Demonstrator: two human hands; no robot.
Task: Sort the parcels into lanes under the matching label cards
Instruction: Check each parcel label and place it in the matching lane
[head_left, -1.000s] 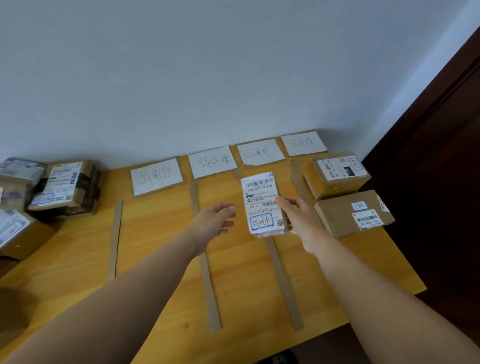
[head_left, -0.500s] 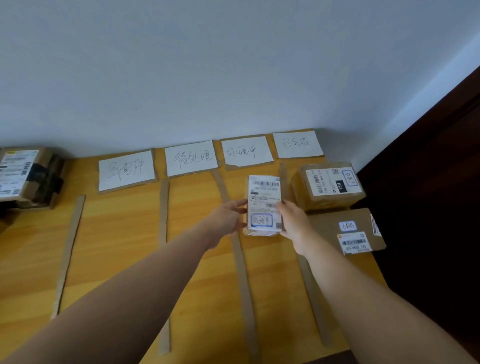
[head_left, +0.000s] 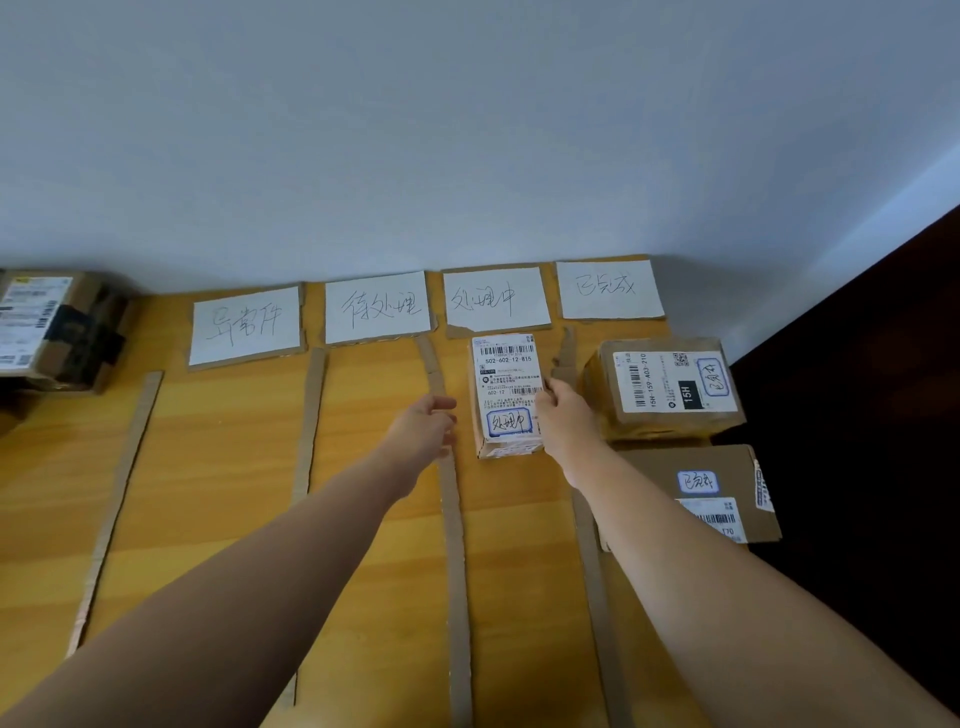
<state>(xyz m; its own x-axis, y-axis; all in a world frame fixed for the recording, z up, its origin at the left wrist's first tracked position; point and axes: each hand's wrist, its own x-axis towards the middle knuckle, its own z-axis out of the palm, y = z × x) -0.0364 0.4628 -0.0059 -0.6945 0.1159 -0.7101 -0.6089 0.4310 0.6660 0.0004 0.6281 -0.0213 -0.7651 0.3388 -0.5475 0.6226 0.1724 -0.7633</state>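
Observation:
A small brown parcel (head_left: 506, 384) with a white shipping label and a blue-framed handwritten sticker lies in the third lane, just below the third label card (head_left: 496, 299). My right hand (head_left: 566, 421) grips its right edge with curled fingers. My left hand (head_left: 423, 423) hovers a little to the left of the parcel, over a cardboard divider strip (head_left: 452, 519), fingers relaxed and touching nothing. The other three label cards (head_left: 244, 325) (head_left: 379, 306) (head_left: 608, 288) lie in a row along the wall.
Two brown parcels (head_left: 670, 387) (head_left: 696, 488) lie in the fourth lane, close to my right arm. More parcels (head_left: 52, 322) are piled at the far left. Cardboard strips (head_left: 306, 431) (head_left: 592, 571) divide the wooden table (head_left: 208, 467); its right edge drops off beside a dark door.
The parcel moved away from me up the third lane and now lies flat under the third card. My left hand has let go of it and drawn back to the left.

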